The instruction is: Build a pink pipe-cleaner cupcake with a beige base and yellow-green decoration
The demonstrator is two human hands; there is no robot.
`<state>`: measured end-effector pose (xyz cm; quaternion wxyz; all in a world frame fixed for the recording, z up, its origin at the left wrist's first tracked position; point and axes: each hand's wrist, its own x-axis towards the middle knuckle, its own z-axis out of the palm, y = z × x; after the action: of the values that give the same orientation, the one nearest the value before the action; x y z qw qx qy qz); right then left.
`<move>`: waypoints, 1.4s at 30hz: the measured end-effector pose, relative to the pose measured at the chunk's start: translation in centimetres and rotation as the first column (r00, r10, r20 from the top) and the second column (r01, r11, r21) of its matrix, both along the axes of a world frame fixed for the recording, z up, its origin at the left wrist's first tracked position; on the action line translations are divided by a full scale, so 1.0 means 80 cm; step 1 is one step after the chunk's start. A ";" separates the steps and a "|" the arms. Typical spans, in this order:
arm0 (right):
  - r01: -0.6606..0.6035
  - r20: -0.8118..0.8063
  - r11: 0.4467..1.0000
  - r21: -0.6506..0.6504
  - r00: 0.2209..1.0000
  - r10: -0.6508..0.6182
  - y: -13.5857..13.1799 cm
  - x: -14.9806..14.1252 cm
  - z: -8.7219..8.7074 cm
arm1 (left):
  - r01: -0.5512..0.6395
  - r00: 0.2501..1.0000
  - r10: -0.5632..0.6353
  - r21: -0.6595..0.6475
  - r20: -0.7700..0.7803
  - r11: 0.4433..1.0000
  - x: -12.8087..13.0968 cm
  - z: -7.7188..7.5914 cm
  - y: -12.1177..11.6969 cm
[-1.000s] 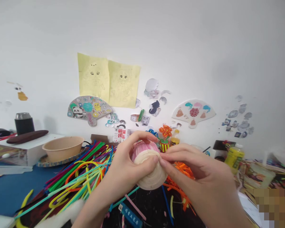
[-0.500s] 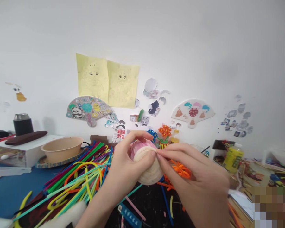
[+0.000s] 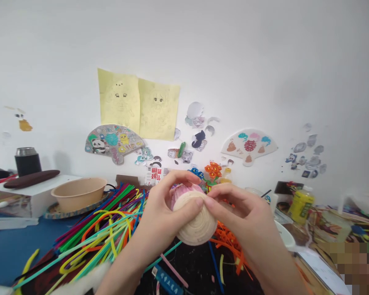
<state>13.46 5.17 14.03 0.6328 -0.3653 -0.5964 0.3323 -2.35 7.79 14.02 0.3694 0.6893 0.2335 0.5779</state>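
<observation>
A round coiled piece [image 3: 196, 227], cream on its flat face and pink along its far side, is held up in front of me between both hands. My left hand [image 3: 169, 205] wraps it from the left, thumb flat on the cream face and fingers curved over the pink top. My right hand [image 3: 242, 217] pinches at its upper right edge with thumb and index finger. Whether a strand lies in that pinch is hidden. Behind the hands stand orange pipe-cleaner flowers [image 3: 213, 170] and blue flowers [image 3: 197, 173].
Loose pipe cleaners [image 3: 110, 233] in many colours spread at the left. A beige bowl [image 3: 78, 196] and a black flask [image 3: 27, 162] stand farther left. Orange pipe cleaners [image 3: 230, 239] lie under my right hand. A yellow bottle [image 3: 301, 203] stands at the right, near a phone-like slab [image 3: 322, 268].
My right hand has turned more upright, its fingers curling closer to the edge. The coiled piece has tilted and shifted slightly right and down, showing more of its cream face.
</observation>
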 end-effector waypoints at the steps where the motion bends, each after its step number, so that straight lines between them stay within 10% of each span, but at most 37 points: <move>1: 0.018 0.009 1.000 0.020 1.000 -0.018 0.000 -0.001 0.000 | -0.011 1.000 0.011 0.008 -0.008 1.000 0.001 -0.001 0.000; 15: -0.126 -0.118 0.982 -0.140 0.987 0.110 0.030 0.017 -0.010 | 0.021 0.999 -0.021 0.013 0.039 1.000 0.005 -0.008 0.013; 26: -0.483 -0.068 0.865 -0.138 0.876 0.478 0.025 0.013 -0.012 | 0.140 0.964 -0.146 0.043 0.224 0.989 0.003 -0.011 0.014; 33: -0.205 -0.009 0.978 -0.026 0.979 0.205 0.009 -0.003 -0.001 | 0.125 0.983 -0.136 0.091 0.124 0.988 0.003 -0.007 0.000; 42: -0.107 0.025 0.994 0.030 0.994 0.106 -0.001 -0.011 0.003 | 0.083 0.984 -0.100 0.112 0.150 0.990 0.009 -0.006 -0.005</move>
<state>12.58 5.07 14.31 0.6130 -0.3268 -0.6274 0.3518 -1.59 7.37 13.53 0.3758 0.6708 0.1415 0.6235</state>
